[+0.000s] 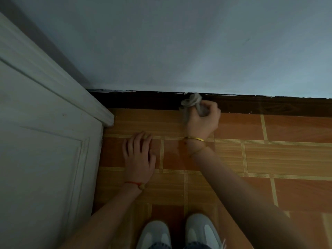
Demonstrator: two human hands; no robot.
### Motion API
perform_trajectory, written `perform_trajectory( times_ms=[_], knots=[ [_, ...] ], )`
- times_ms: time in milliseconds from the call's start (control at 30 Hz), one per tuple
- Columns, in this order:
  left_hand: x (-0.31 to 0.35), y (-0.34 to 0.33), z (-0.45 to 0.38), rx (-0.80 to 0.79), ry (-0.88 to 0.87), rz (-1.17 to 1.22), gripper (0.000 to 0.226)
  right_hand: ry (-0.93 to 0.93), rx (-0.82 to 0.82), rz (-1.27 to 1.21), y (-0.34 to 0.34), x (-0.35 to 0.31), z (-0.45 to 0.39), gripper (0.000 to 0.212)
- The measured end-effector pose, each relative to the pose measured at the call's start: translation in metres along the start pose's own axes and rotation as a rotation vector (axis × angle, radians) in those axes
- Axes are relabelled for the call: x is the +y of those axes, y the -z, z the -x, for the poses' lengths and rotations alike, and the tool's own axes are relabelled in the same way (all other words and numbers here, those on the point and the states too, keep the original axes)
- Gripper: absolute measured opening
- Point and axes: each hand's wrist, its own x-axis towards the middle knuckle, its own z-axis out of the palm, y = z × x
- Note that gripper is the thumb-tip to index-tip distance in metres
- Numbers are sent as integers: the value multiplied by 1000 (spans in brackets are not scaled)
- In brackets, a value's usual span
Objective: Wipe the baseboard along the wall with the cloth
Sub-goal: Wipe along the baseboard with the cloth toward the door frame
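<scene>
A dark brown baseboard (143, 100) runs along the foot of a pale blue-grey wall (179, 51). My right hand (203, 119) is closed around a crumpled grey cloth (191, 102) and holds it against the baseboard near the middle of the view. A gold bangle sits on that wrist. My left hand (139, 155) lies flat on the floor, fingers spread and pointing toward the wall, with a red string on its wrist.
A white panelled cabinet or door (45, 141) fills the left side, its moulded edge meeting the baseboard at the corner. The floor (269, 159) has an orange-brown wood-pattern tile look. My two white shoes (179, 232) show at the bottom edge.
</scene>
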Motion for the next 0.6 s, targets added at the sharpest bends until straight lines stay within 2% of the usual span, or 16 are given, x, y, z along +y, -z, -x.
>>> perform_trajectory(
  times_ms=[100, 233, 333, 500, 600],
  knots=[
    [0, 0, 1, 0, 3, 11, 49, -54, 119, 14, 19, 12, -23, 18],
    [0, -1, 0, -3, 4, 1, 48, -28, 101, 5, 18, 13, -22, 18],
    [-1, 0, 1, -9, 4, -4, 48, 93, -43, 37, -1, 8, -2, 19],
    [-1, 0, 0, -18, 3, -12, 48, 416, -468, 223, -24, 21, 25, 24],
    [-1, 0, 1, -14, 2, -3, 48, 626, -563, 320, -14, 35, 23, 24]
  ],
)
